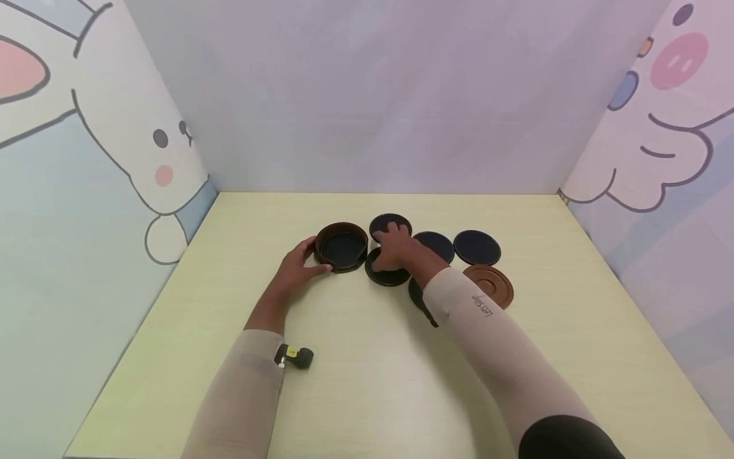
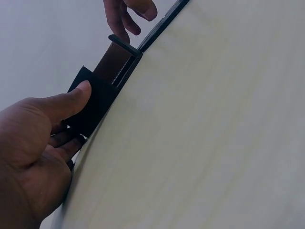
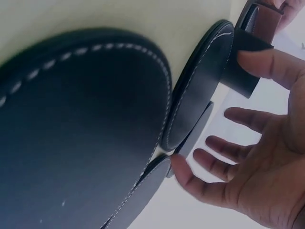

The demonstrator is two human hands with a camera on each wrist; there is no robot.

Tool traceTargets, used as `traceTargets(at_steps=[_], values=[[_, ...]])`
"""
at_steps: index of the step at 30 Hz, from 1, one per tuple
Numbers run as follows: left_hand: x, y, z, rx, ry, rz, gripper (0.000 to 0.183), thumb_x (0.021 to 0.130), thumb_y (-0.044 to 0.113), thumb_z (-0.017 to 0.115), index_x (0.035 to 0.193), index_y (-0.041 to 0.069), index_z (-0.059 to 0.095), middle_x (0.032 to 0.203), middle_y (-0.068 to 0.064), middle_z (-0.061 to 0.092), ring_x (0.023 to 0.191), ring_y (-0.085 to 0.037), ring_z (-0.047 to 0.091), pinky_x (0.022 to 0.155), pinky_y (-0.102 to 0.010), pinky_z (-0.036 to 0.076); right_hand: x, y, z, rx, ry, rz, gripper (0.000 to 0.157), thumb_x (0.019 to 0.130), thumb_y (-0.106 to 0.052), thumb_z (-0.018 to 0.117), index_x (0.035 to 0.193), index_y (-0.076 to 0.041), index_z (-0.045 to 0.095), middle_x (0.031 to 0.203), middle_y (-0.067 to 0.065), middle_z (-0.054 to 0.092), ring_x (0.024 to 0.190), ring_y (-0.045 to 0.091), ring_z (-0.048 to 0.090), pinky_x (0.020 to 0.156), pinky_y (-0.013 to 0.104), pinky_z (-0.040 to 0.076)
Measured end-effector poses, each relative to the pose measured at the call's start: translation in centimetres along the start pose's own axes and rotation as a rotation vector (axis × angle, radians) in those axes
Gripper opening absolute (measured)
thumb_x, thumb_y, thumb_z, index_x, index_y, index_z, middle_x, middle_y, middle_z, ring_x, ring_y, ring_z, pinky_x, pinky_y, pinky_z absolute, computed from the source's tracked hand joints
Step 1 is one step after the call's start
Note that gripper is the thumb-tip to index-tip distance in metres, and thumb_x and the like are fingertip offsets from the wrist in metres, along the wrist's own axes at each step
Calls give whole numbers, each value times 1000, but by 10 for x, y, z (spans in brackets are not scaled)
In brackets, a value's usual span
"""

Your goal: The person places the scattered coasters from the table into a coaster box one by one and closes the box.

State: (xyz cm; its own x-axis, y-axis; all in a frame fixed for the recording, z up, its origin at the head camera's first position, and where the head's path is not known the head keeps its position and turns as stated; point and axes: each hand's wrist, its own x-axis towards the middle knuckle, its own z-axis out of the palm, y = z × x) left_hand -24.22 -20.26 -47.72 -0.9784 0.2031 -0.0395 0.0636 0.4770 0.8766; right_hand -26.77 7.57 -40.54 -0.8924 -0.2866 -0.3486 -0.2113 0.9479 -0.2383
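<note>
My left hand [image 1: 295, 271] grips the side of a round, dark leather coaster holder [image 1: 342, 247] with a brown rim and a cut-out on its right side. In the left wrist view its thumb [image 2: 78, 98] presses on the holder's outer wall. My right hand [image 1: 394, 247] hovers over two round black coasters, a far one [image 1: 381, 223] and a nearer one [image 1: 387, 277], just right of the holder. In the right wrist view, the spread right fingers [image 3: 248, 119] hold nothing, close above a coaster with white edge stitching [image 3: 205, 86].
More black coasters, one in the middle [image 1: 434, 245] and one at the far right [image 1: 477, 247], lie on the pale table [image 1: 355, 382]. Another [image 1: 418, 296] is partly under the right forearm. A brown ringed disc [image 1: 499, 287] lies beside that arm. Printed walls enclose the table's back and sides.
</note>
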Motion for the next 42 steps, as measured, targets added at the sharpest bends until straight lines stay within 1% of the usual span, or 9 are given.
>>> traceTargets(at_steps=[5, 9, 12, 22, 29, 31, 33, 37, 42], values=[[-1, 0, -1, -5, 2, -4, 93, 97, 20, 85, 171, 3, 31, 178, -19, 34, 168, -37, 31, 140, -53, 26, -3, -5, 3, -3, -45, 9, 98, 94, -50, 80, 174, -20, 32, 178, 23, 17, 162, 45, 19, 125, 66, 45], [-1, -1, -1, -8, 1, -5, 93, 97, 20, 85, 171, 3, 31, 178, -19, 34, 168, -37, 31, 140, -54, 27, -4, -7, 5, -27, -49, 5, 103, 90, -59, 84, 171, -18, 36, 177, 24, 19, 161, 46, 22, 126, 63, 45], [-1, -2, -1, -10, 0, 0, 94, 98, 21, 85, 171, 3, 30, 178, -19, 34, 168, -37, 31, 140, -54, 27, -4, -8, 6, -42, -48, 7, 105, 88, -62, 86, 170, -17, 39, 174, 24, 23, 159, 44, 24, 125, 61, 46], [-2, -1, 0, -19, -1, 0, 93, 98, 20, 84, 172, 4, 29, 179, -18, 33, 168, -36, 30, 140, -54, 26, -2, -9, 10, -41, -55, 24, 103, 87, -59, 88, 169, -18, 40, 174, 22, 23, 159, 42, 24, 125, 63, 46], [-1, 1, 0, -23, -2, 1, 93, 98, 19, 84, 172, 4, 29, 179, -18, 33, 168, -36, 30, 140, -54, 25, -2, -9, 9, -33, -70, 34, 104, 88, -58, 87, 171, -19, 38, 175, 22, 21, 159, 42, 22, 125, 63, 46], [-1, 1, 0, -26, -2, 0, 92, 98, 19, 84, 172, 4, 29, 179, -18, 33, 168, -36, 30, 140, -53, 26, -2, -9, 9, -36, -71, 39, 103, 88, -59, 87, 171, -20, 38, 175, 22, 21, 159, 42, 21, 124, 65, 46], [-2, 2, 0, -28, -1, 0, 92, 98, 18, 84, 171, 4, 30, 179, -18, 34, 168, -35, 31, 140, -53, 26, -1, -9, 10, -37, -69, 48, 103, 88, -59, 87, 171, -22, 39, 175, 21, 20, 159, 42, 21, 123, 69, 45], [-2, 3, 0, -29, 0, 4, 92, 98, 18, 84, 171, 4, 31, 178, -18, 34, 168, -36, 31, 140, -53, 26, -1, -9, 11, -34, -56, 58, 100, 88, -59, 86, 170, -24, 40, 174, 19, 22, 159, 41, 22, 117, 75, 47], [-3, 3, 0, -24, 0, 5, 92, 98, 18, 84, 171, 4, 31, 179, -18, 34, 168, -36, 32, 140, -53, 26, -2, -10, 11, -57, -30, 42, 96, 90, -56, 83, 169, -22, 41, 168, 18, 28, 156, 41, 26, 113, 73, 50]])
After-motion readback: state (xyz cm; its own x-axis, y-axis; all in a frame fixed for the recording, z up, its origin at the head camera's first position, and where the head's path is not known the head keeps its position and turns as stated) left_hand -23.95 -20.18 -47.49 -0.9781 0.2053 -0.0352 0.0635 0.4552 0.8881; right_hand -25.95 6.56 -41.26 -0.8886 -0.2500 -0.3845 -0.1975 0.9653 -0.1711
